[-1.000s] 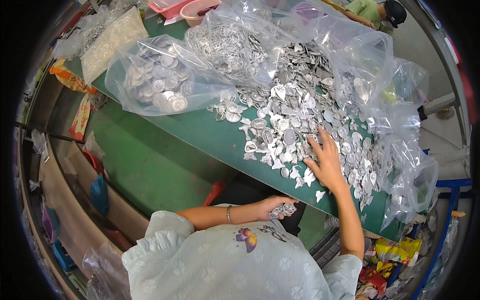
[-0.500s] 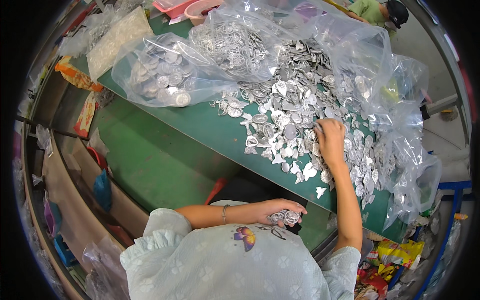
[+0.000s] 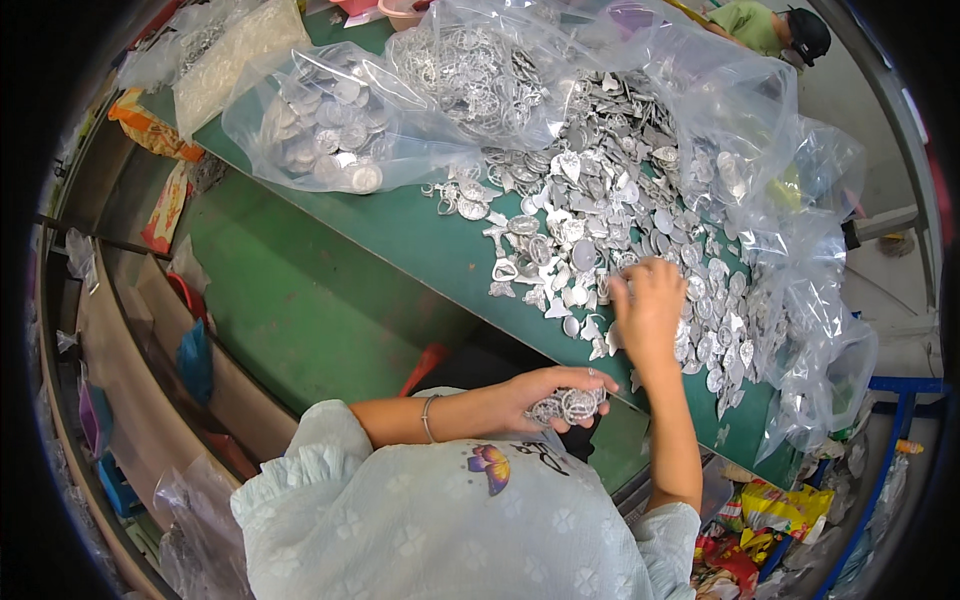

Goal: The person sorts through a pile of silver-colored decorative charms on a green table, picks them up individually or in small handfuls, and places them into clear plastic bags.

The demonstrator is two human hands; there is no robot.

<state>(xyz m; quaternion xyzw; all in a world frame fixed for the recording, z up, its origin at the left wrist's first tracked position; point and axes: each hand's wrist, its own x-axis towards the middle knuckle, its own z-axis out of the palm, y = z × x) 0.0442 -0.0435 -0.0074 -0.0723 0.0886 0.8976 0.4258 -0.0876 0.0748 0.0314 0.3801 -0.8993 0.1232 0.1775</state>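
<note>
My left hand point(image 3: 545, 388) is cupped in front of my body, its fingers closed round a bunch of silvery openwork metal pendants point(image 3: 572, 404). Out over the table, my right hand point(image 3: 652, 302) reaches down onto a loose heap of silver-grey metal pieces point(image 3: 570, 230), round, oval and butterfly-like in shape. Its thumb stands apart from the curved fingers, and I see nothing between them. The pieces directly under the palm are hidden.
Clear plastic bags of round metal discs point(image 3: 340, 135) and tangled openwork pieces point(image 3: 470, 80) lie on the green table point(image 3: 380, 235). More crumpled plastic point(image 3: 810, 270) edges the heap on the right. A person in a green shirt point(image 3: 750, 25) is at the far right.
My right hand has shifted slightly nearer and left over the heap, and its thumb has spread from the fingers. My left hand has risen a little, still holding the pendants.
</note>
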